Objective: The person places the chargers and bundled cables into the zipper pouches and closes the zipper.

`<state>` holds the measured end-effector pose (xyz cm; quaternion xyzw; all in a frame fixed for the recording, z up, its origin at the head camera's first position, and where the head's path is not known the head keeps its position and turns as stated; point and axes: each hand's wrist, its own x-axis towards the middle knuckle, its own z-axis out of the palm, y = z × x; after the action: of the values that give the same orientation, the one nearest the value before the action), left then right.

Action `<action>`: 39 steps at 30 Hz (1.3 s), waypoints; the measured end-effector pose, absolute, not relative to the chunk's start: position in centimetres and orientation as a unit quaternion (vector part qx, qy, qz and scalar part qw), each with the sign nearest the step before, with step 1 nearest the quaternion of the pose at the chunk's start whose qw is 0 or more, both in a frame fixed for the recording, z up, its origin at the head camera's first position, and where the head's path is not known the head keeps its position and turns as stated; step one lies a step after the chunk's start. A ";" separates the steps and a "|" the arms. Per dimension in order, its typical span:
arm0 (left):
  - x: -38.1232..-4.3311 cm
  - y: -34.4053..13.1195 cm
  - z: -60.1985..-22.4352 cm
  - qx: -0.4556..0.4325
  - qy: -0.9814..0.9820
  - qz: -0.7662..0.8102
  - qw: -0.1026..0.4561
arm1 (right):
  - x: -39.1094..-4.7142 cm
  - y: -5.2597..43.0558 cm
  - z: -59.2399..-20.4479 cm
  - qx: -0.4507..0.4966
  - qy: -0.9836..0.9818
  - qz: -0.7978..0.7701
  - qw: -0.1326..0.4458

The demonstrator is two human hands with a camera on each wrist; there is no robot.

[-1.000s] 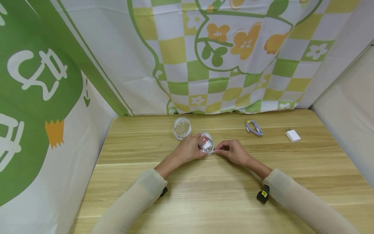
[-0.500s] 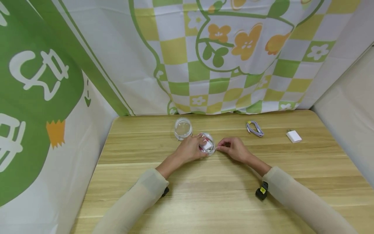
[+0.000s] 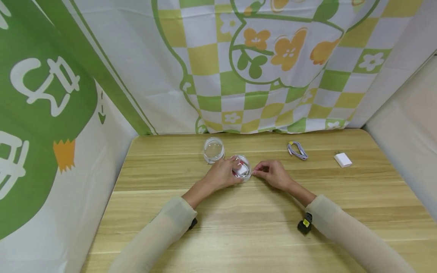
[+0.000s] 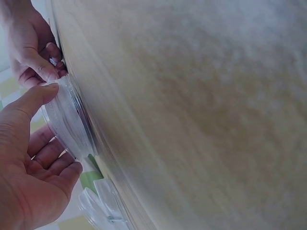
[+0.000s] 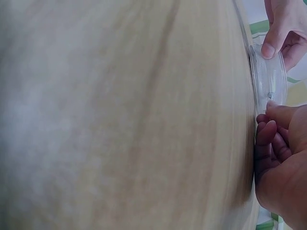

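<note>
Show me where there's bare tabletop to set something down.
The widest bare patch is the table between the left sleeve and right sleeve. Another lies between the right hand, lilac cable and white adapter. It is crowded where the left hand grips the clear container, right hand at its rim, the second container close by.

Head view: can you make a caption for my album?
The left grip holds a clear round container; the right grip pinches at its edge.

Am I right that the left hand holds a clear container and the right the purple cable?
Not quite: in the head view, the left hand holds a clear container, but the right hand is at its edge; the purple cable lies apart on the table.
</note>
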<state>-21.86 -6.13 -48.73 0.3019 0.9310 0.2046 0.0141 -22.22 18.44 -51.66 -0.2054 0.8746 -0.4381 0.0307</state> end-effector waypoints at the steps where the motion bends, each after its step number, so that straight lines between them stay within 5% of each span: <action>1: -21.9 -6.1 -48.7 0.302 0.931 0.204 0.014 | -22.2 18.4 -51.7 -0.205 0.875 -0.437 0.031; 39: -19.7 -6.2 -48.2 0.334 0.929 0.160 0.016 | -20.2 19.2 -51.2 -0.245 0.869 -0.423 0.073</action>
<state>-19.67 -6.18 -48.18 0.3344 0.9286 0.1601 0.0163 -20.16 19.22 -51.18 -0.2455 0.8694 -0.4227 0.0728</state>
